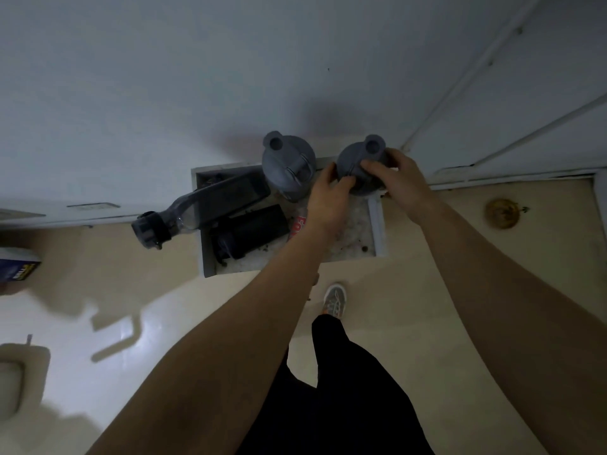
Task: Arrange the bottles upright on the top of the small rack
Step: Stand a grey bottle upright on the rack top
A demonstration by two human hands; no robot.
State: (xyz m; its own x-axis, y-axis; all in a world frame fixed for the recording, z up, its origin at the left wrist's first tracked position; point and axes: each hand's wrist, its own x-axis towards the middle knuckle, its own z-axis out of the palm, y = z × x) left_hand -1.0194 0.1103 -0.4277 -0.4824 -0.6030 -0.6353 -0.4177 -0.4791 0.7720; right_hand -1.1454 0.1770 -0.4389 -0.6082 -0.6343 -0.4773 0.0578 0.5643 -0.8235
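Observation:
Two grey shaker bottles stand upright at the back of the small white rack (377, 221). One upright bottle (287, 162) stands free at the back middle. My left hand (328, 195) and my right hand (392, 178) both grip the lid of the other upright bottle (359, 152) at the back right corner. A clear bottle with a dark cap (200, 210) lies on its side, its cap end sticking out past the rack's left edge. A black bottle (249, 229) lies on its side in front of it. A red-lettered item (297, 224) is mostly hidden under my left wrist.
The rack stands against a white wall. A door frame (460, 103) runs up on the right. A round floor drain (502, 213) sits right of the rack. A blue box (18, 269) lies at the left edge. My shoe (335, 300) stands on the tiled floor before the rack.

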